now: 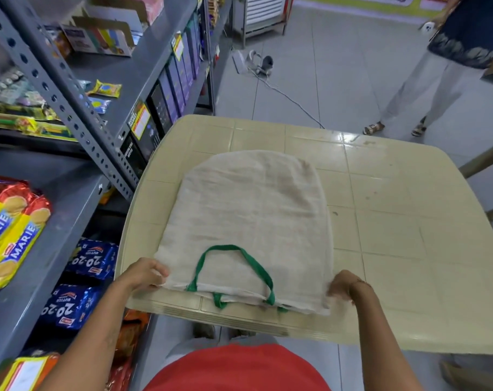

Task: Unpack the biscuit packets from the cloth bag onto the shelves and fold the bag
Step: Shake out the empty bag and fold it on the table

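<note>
The beige cloth bag (251,215) lies flat on the cream plastic table (403,221), its open end with green handles (231,266) toward me. My left hand (145,273) pinches the bag's near left corner. My right hand (344,286) pinches the near right corner. Yellow and red Marie biscuit packets (11,230) lie on the grey shelf (70,193) at my left. Blue 20-20 biscuit packets (94,259) sit on the shelf below.
Grey metal shelving (79,108) with boxes and snack packets runs along the left, close to the table's left edge. A person (437,69) stands on the tiled floor at the back right. A cable and plug (263,64) lie on the floor beyond the table.
</note>
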Motion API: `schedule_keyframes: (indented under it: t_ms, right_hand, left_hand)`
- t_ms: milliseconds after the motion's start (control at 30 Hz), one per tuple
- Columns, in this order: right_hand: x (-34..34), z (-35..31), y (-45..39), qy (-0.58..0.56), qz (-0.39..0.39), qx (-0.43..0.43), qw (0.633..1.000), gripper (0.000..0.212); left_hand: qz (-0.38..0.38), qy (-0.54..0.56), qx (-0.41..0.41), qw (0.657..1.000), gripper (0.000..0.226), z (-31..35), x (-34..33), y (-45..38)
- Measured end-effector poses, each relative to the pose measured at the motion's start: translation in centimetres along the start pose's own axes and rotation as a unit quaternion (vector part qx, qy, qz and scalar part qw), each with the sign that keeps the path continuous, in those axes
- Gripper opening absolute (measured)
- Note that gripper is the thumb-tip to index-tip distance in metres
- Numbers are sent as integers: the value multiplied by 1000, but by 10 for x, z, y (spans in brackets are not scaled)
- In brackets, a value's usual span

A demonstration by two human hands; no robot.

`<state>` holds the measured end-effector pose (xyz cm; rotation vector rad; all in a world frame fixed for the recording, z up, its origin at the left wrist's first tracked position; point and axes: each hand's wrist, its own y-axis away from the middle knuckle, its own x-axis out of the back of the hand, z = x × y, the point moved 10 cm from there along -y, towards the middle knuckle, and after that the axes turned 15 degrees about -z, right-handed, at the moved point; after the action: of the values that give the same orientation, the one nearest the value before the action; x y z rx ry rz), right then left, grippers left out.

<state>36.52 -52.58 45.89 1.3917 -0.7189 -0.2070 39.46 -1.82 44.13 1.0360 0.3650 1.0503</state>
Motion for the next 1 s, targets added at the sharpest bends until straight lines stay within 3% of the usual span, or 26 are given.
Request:
schedule_keyframes:
  t_ms: [33,100,233,300,400,500,600,667,767,833,933,1000]
  right_hand:
    - [16,-12,6,9,51,4,999,28]
    - [49,-55,25,-9,149,53,987,20]
    - [90,-186,54,-51,219,207,952,21]
    - [96,-251,65,-90,225,276,930,17]
    - [90,-339,70,-135,197,353,904,39]
    - [75,-413,74,-87,185,427,881,46]
    - [50,-466,58,17,160,442,883,47]
    - [35,-485,38,113,167,403,893,45]
    - [35,-477,17,216,239,303,897,37]
    - [42,-462,18,186,286,305,889,30]
    - [48,-419,24,50,336,391,856,18]
    - [45,-387,18,-4,325,411,852,16]
  left_hand:
    - [-23,-23,0,999,17,2,-3,-1]
    - [-62,-73,-11,995,28,15,-13,1]
    - [-66,-31,-71,995,55,44,-23,15]
    - [-68,-17,-101,992,70,49,-26,20]
    - [-101,-27,-127,986,88,47,-32,21]
    - [-141,-69,-136,978,95,39,-43,17]
    - [-149,-60,-136,978,92,29,-46,16]
    - [-147,-39,-130,980,91,21,-40,13]
    - [-145,-42,-137,979,89,22,-34,10]
    - [-141,-51,-149,977,88,25,-31,6]
    - [-138,-63,-150,977,88,27,-29,3]
    - [-148,-75,-146,975,88,29,-33,2]
